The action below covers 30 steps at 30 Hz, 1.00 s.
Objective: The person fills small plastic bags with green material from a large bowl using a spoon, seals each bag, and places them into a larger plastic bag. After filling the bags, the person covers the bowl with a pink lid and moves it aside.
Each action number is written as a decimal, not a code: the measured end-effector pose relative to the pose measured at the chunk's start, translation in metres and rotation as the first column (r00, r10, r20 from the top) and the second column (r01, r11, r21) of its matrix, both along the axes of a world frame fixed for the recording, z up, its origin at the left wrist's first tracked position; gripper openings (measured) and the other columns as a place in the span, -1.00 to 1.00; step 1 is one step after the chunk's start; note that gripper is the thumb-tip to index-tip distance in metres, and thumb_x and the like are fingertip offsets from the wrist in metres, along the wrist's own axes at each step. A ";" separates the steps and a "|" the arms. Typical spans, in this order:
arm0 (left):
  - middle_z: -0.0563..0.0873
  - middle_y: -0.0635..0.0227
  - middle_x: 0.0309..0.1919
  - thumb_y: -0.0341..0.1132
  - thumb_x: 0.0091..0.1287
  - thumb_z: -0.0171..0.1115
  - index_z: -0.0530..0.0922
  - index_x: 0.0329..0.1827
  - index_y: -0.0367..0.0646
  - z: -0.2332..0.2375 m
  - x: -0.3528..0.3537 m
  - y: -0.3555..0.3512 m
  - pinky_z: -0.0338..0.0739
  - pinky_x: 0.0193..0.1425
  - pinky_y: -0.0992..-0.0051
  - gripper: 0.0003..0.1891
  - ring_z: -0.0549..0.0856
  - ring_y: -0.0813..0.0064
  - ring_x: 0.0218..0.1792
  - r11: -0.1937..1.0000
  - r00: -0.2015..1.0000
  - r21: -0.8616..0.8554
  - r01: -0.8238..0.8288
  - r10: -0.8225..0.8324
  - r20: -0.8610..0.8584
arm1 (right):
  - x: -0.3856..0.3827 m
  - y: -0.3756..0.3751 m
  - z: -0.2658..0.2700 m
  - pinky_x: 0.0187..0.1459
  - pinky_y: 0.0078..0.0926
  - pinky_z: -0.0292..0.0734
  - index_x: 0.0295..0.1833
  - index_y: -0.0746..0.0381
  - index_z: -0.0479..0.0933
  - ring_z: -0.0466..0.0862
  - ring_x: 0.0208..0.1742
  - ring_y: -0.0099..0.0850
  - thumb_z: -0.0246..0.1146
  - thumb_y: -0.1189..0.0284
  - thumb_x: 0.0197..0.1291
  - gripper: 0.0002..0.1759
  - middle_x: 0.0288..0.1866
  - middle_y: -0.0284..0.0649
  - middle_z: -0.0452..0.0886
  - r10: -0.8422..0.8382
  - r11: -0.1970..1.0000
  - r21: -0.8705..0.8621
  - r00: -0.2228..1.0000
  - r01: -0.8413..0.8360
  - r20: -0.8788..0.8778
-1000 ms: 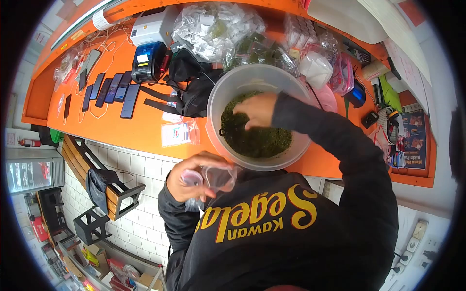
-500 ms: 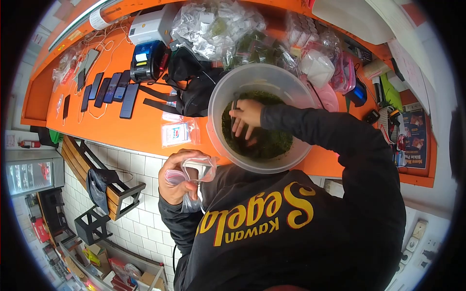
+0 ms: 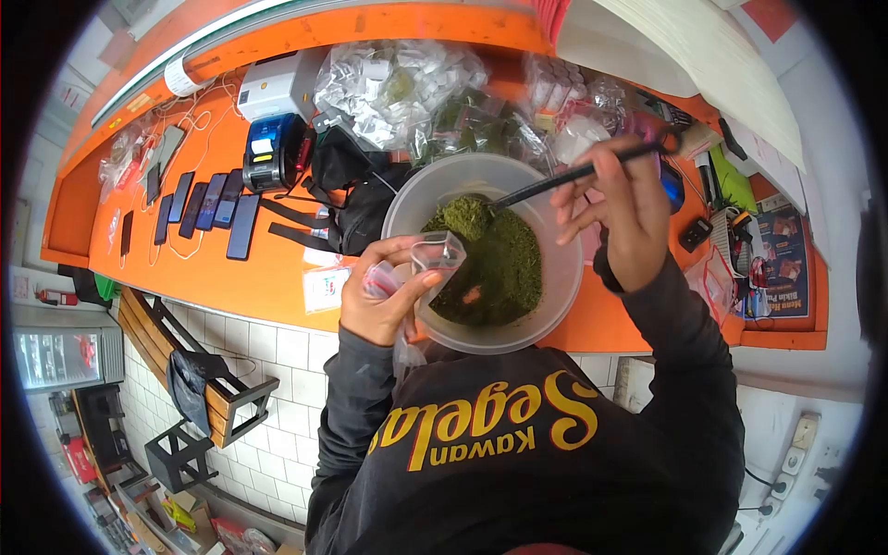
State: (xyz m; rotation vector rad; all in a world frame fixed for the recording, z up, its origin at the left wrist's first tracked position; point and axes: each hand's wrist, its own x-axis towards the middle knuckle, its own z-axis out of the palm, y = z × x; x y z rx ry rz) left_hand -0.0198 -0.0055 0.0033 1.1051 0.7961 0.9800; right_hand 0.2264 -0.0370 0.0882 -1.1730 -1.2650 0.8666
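My left hand (image 3: 375, 301) pinches a small clear plastic bag (image 3: 439, 257), its mouth held apart just over the near-left rim of a large translucent tub (image 3: 566, 277). Finely chopped green leaf material (image 3: 504, 277) lies in the bottom of that tub. In my right hand (image 3: 629, 217), raised over the tub's right side, is a ladle (image 3: 573, 178) with a long black handle. A heap of the green material (image 3: 465, 217) covers its bowl, close above the bag's opening. More folded clear plastic is tucked in my left palm.
Several phones (image 3: 242, 227) and a blue-black printer (image 3: 275, 146) sit left on the orange counter (image 3: 185, 268). A black bag (image 3: 356, 185) stands beside the tub. Behind are piled plastic packets (image 3: 398, 88) and bags of green material (image 3: 481, 125). A wooden bench (image 3: 176, 342) is on the left.
My right hand has come up out of the tub, lifting the ladle with a heap of green material. My left hand has moved up and right, bringing the bag to the tub's rim.
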 end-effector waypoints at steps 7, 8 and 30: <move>0.72 0.14 -0.05 -0.46 0.15 0.44 0.47 0.14 -0.34 0.004 0.016 0.008 0.43 -0.71 0.71 -0.51 0.65 0.67 -0.54 0.998 0.992 -0.053 0.039 -0.045 -0.117 | -0.004 -0.032 -0.008 -0.46 -0.53 0.59 0.03 0.30 0.38 0.68 -0.33 -0.29 0.28 0.51 0.20 -0.68 -0.24 -0.10 0.62 -0.025 0.819 0.427 0.719 -0.384 0.694; 0.72 0.14 -0.05 -0.46 0.15 0.44 0.47 0.14 -0.34 0.003 0.015 0.008 0.43 -0.71 0.71 -0.51 0.65 0.67 -0.54 0.998 0.992 -0.053 0.038 -0.044 -0.118 | -0.006 -0.034 -0.005 -0.47 -0.49 0.58 0.04 0.28 0.39 0.68 -0.31 -0.24 0.36 0.50 0.11 -0.60 -0.21 -0.11 0.62 -0.088 0.752 0.450 0.603 -0.482 0.793; 0.68 0.21 -0.03 -0.52 0.20 0.36 0.64 -0.15 -0.30 0.011 0.008 -0.013 0.39 -0.59 0.75 -0.83 0.60 0.66 -0.53 0.977 0.993 0.188 -0.102 0.111 -0.034 | -0.029 -0.008 -0.020 -0.32 -0.61 0.64 -0.06 0.28 0.57 0.65 -0.24 -0.52 0.22 0.56 0.26 -0.85 -0.17 -0.26 0.60 0.147 0.986 0.016 0.918 -0.164 0.369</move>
